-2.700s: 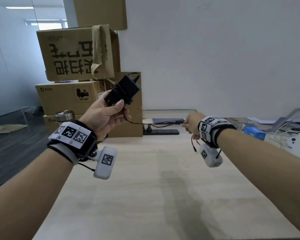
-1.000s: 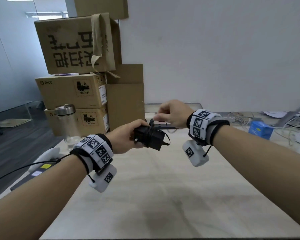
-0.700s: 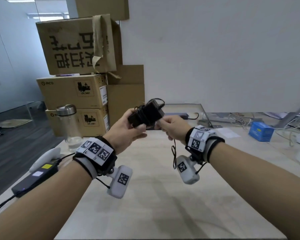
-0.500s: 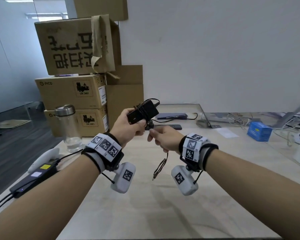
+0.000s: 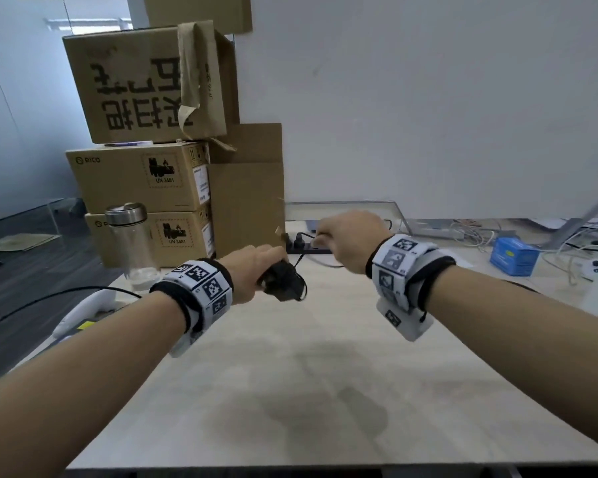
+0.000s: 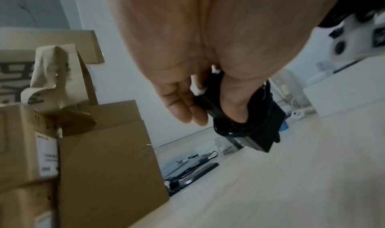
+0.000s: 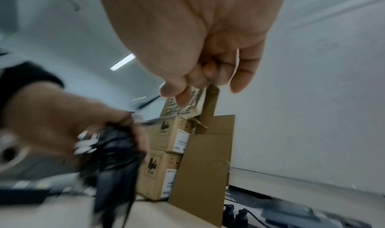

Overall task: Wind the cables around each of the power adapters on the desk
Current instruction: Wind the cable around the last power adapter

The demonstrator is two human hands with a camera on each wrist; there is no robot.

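Adapter (image 5: 283, 282) in left hand (image 5: 252, 272) — right hand (image 5: 351, 241) just beyond

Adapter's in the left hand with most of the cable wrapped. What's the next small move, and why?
Probably carry the right hand over the adapter for another turn. The left hand grips the adapter, coils already circle it, and a short free length of cable runs up towards the right hand's pinched fingers.

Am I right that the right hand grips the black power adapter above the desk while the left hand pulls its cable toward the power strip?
Hands are swapped. In the head view the left hand grips the power adapter; the right hand pulls the cable.
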